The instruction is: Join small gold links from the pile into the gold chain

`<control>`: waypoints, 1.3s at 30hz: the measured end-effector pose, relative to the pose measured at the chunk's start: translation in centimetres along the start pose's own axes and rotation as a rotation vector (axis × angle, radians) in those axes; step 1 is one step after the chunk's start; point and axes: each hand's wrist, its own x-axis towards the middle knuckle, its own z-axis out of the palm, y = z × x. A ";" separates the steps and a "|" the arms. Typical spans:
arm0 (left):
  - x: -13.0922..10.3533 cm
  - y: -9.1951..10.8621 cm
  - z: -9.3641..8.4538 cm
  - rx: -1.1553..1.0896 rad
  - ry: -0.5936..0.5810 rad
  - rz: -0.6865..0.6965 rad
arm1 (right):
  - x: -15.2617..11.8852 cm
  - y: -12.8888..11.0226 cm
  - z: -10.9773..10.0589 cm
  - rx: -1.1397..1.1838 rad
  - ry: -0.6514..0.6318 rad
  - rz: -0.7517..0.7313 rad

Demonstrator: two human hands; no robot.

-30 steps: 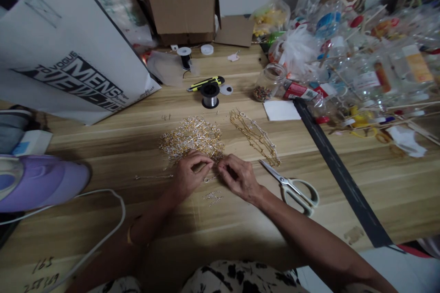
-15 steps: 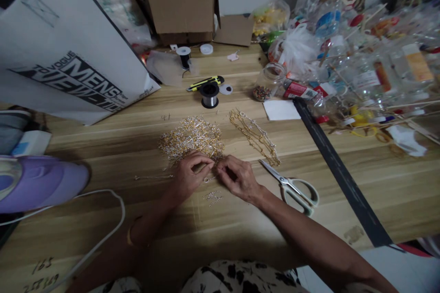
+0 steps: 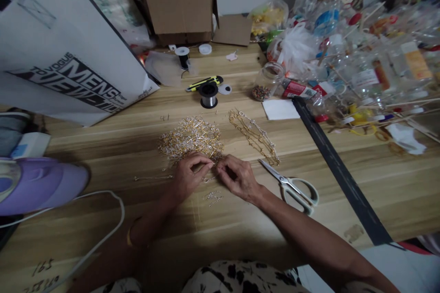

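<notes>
The biggest thing near you is the pale wood-grain surface [image 3: 117, 146], spreading out under both your hands. On it, far beyond your left fingers and off to their left, stands the large white bag with black lettering [image 3: 89, 82]. Your left hand [image 3: 187, 175] and right hand [image 3: 239, 177] face each other closely, both sets of fingers closed in a fingertip pinch; what they grip, if anything, is too small for you to make out here. The loose heap of gold and silver metal pieces [image 3: 192, 135] lies just past your fingertips, mostly ahead of the left ones, so your left hand is nearer to it. To the right of your right fingers are the silver-bladed scissors with pale handles [image 3: 290, 183], points angled back toward that hand. Beyond those same fingers and to their right, the long loop of gold and silver chains [image 3: 252, 135] slants from far left to near right. The small tangle of fine silver chain [image 3: 213, 198] sits on your side of the fingers, roughly centred between the hands. Smallest and closest is the short silver chain with a round ring [image 3: 206, 180]: just on your side of the fingertips, it runs roughly sideways, ring beside the left thumb, links toward the right fingers.
</notes>
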 end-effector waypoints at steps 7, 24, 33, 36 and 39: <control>0.0 0.1 0.0 -0.005 -0.002 -0.010 | 0.1 -0.1 -0.1 0.007 -0.001 0.005; 0.1 -0.1 0.1 -0.021 0.025 0.041 | 0.0 0.0 0.0 0.015 0.005 0.007; 0.0 -0.1 0.2 -0.015 0.030 0.052 | 0.0 0.0 0.0 0.003 0.000 0.018; 0.0 -0.1 0.2 -0.026 0.018 0.050 | 0.0 0.0 0.1 0.002 0.002 0.023; 0.0 0.1 0.2 -0.036 0.010 0.054 | -0.1 0.2 0.1 -0.003 0.014 0.027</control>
